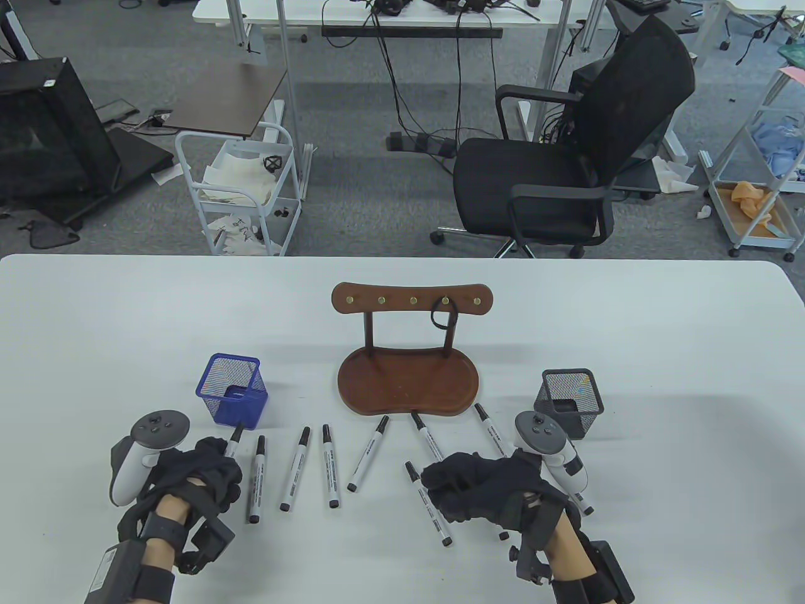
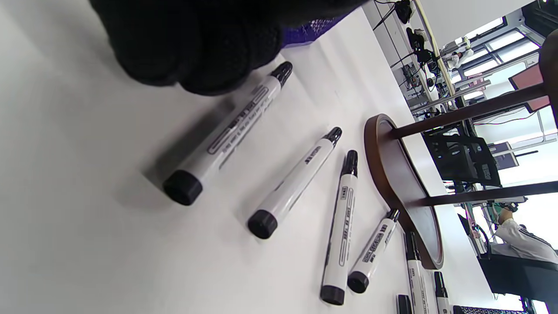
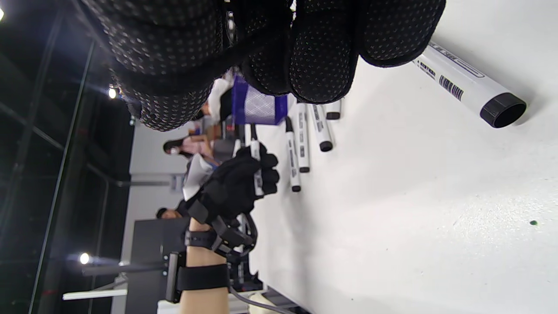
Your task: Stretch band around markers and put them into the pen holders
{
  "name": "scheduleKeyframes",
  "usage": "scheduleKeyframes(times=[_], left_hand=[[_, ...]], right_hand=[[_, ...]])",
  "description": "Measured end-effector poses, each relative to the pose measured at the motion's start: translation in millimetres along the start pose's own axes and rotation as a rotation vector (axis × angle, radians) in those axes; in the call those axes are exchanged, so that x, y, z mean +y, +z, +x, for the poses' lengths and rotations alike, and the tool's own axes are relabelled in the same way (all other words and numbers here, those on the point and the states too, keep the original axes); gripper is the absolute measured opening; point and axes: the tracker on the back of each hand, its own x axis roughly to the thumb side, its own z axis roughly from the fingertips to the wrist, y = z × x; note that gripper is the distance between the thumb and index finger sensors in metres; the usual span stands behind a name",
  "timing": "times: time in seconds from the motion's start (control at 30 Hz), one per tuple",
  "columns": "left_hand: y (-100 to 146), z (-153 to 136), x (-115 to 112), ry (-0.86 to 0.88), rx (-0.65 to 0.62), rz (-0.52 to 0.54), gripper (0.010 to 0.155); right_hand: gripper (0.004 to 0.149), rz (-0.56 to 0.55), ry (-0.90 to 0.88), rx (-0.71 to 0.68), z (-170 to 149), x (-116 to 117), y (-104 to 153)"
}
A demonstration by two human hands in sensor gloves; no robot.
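Before me a brown wooden hook stand (image 1: 407, 377) on the white table (image 1: 660, 352), black office chair (image 1: 566, 157) beyond, white cart (image 1: 236, 189).

Grey carpet floor (image 1: 352, 207), black office chair (image 1: 566, 157) at one o'clock, white trolley (image 1: 236, 189) at eleven, white desk (image 1: 390, 16) at twelve.

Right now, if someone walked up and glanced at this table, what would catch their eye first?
Probably the brown wooden stand at the table's middle, with a dark band hanging from one peg. Next, the row of white markers fanned out in front of it, between a blue mesh pen holder on the left and a black one on the right. Then the gloved hands: the left hand grips one marker, the right hand rests over others.
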Motion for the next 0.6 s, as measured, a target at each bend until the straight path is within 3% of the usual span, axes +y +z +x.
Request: scheduleKeyframes(times=[0.17, 0.37, 0.6], left_hand=[[-5.7, 1.1, -7.8, -0.015, 0.007, -0.016, 0.060], [-10.7, 1.7, -13.7, -0.093, 0.059, 0.014, 0.074], [-16.2, 3.1, -21.7, -0.175, 0.108, 0.045, 0.076]], right_hand=[[0.054, 0.001, 0.001, -0.003, 0.2, -0.5, 0.4], [0.053, 0.001, -0.001, -0.005, 0.1, -0.8, 0.7], [0.054, 0.001, -0.001, -0.003, -0.1, -0.9, 1.0]])
